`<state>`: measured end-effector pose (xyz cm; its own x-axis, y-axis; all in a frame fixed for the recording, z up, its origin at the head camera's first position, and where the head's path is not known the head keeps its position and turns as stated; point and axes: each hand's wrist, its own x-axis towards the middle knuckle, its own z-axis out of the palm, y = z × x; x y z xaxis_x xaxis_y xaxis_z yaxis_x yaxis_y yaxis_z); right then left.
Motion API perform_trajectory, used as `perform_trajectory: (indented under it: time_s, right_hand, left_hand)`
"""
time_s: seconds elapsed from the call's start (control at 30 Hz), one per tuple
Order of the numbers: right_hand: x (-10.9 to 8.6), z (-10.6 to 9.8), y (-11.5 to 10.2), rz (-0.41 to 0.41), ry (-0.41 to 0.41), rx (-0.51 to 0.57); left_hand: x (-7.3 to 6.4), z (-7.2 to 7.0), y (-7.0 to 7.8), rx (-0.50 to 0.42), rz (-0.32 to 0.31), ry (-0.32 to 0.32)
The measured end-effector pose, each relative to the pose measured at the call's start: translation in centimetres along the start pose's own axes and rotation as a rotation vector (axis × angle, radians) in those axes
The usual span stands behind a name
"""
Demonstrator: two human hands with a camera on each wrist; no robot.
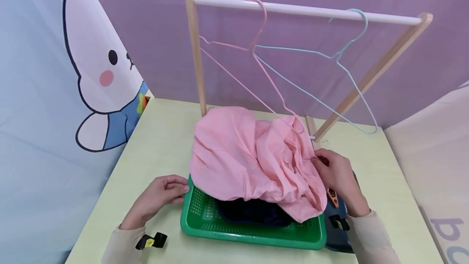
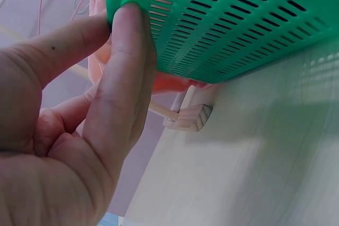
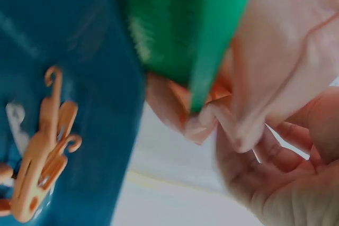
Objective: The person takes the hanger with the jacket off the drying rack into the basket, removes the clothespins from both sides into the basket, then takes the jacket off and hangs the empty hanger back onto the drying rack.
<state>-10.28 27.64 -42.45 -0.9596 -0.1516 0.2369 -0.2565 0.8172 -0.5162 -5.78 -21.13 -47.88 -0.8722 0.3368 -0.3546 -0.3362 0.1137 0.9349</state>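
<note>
A pink garment (image 1: 227,158) with a zipper edge lies bunched over a green plastic basket (image 1: 253,237), covering its back part. Dark cloth (image 1: 253,212) shows inside the basket, under the pink fabric. At the basket's left side, my left hand (image 1: 161,194) pinches the rim between thumb and fingers; the left wrist view shows the fingertips on the slotted green wall (image 2: 222,19). On the other side my right hand (image 1: 337,174) pinches the garment's right edge. In the right wrist view, pink fabric (image 3: 286,51) runs to the fingers beside the basket's rim.
Behind the basket stands a wooden rack with a white bar (image 1: 304,9). A pink hanger (image 1: 253,48) and a light blue hanger (image 1: 337,56) hang from it. Right of the basket, a dark blue tray (image 1: 335,235) holds orange clips (image 3: 39,157). Purple cloth forms the back wall.
</note>
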Motion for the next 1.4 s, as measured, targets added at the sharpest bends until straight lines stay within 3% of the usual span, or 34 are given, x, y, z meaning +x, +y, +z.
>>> perform_trajectory:
  time_s: [0.23,0.4,0.67,0.77,0.87,0.97,1.03,1.17,1.3,1.4]
  right_hand:
    - [-0.8,-0.3,-2.9,-0.080,0.048,0.047]
    - [-1.3,-0.2,-4.6,-0.113,0.022,0.080]
    - [-1.3,0.5,-7.6,-0.243,-0.030,0.175]
    - [-1.0,1.0,-8.6,-0.284,-0.135,0.237]
    - [-0.8,1.6,-9.6,-0.290,-0.340,0.282]
    - [-0.9,2.3,-10.2,-0.284,-0.541,0.246]
    - [-0.9,3.0,-10.5,-0.313,-0.626,0.185]
    - [-1.0,4.8,-10.9,-0.380,-0.711,0.033]
    - [-0.9,6.6,-11.2,-0.344,-0.760,-0.096]
    - [-0.8,8.1,-11.3,-0.341,-0.742,-0.202]
  left_hand:
    - [0.1,0.0,0.0,0.000,-0.005,0.004]
    - [0.0,0.0,0.0,0.004,-0.006,0.004]
    - [0.0,0.0,0.1,0.007,-0.001,0.001]
    - [0.0,0.0,0.2,0.006,-0.003,0.005]
    - [-0.1,0.1,0.3,0.003,-0.005,0.008]
    - [-0.1,0.2,0.3,-0.004,-0.009,0.005]
    - [-0.1,0.3,0.3,-0.007,-0.007,-0.002]
    - [-0.2,0.3,0.3,-0.009,-0.004,-0.008]
    - [-0.1,0.3,0.5,-0.011,0.006,-0.011]
    - [-0.1,0.2,0.6,-0.012,0.006,-0.010]
